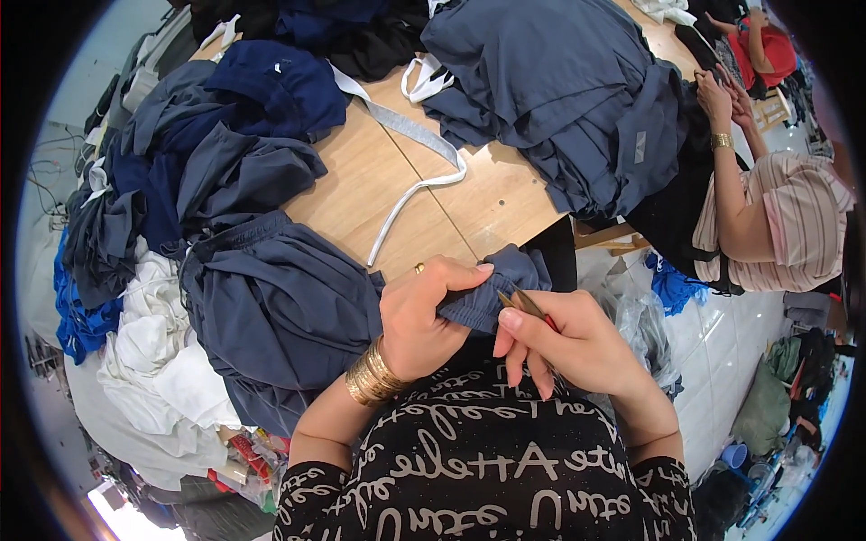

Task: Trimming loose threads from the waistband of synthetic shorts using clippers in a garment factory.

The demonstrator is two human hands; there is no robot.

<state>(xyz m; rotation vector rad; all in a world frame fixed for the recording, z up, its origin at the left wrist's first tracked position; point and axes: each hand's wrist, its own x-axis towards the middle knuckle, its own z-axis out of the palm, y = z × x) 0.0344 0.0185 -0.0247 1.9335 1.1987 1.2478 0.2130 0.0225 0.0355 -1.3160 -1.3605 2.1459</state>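
In front of my chest, my left hand (pixel 422 316) grips a gathered, ribbed edge of a slate-blue garment (pixel 476 308), thumb on top. My right hand (pixel 577 341) is closed around small thread snips (pixel 527 305), whose pointed blades lie against that edge. Some of the right fingers hang loosely below the snips. Just left of my left hand lies slate-blue cloth with an elasticated waistband (pixel 271 302). Whether it belongs to the held garment is hidden behind my hand.
Grey and navy garments (pixel 244 135) are heaped on the wooden table (pixel 352 185), with a larger slate pile (pixel 550 90) beyond. A white-grey strip (pixel 406 126) crosses the wood. White cloth (pixel 149 334) lies at left. At right, a person in a striped top (pixel 785 216) works nearby.
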